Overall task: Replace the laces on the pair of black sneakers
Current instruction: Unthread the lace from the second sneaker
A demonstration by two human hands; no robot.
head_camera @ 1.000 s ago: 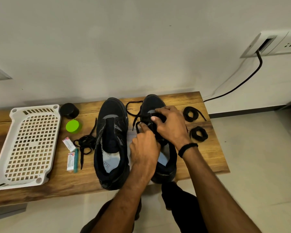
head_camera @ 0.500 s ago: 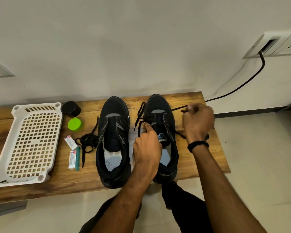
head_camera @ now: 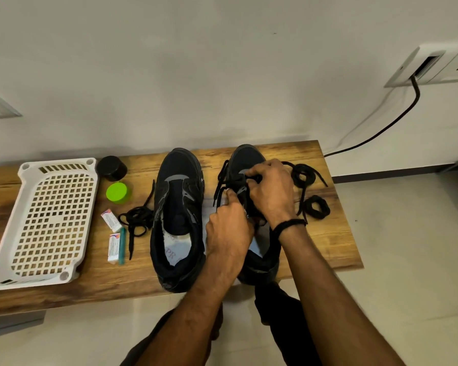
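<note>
Two black sneakers stand side by side on the wooden bench, toes toward the wall. The left sneaker has no lace in it. My left hand pinches a black lace at the left edge of the right sneaker. My right hand is closed over that sneaker's tongue, fingers on the lace near the eyelets. A loose tangled lace lies left of the left sneaker. Two coiled black laces lie to the right of my right hand.
A white perforated tray lies at the bench's left end. Beside it are a black round lid, a green lid and two small boxes. A black cable runs from a wall socket down behind the bench.
My right hand, which had pulled the lace out to the right, has come back over the right sneaker's tongue. The two coiled laces are uncovered again. My left hand stays at the eyelets.
</note>
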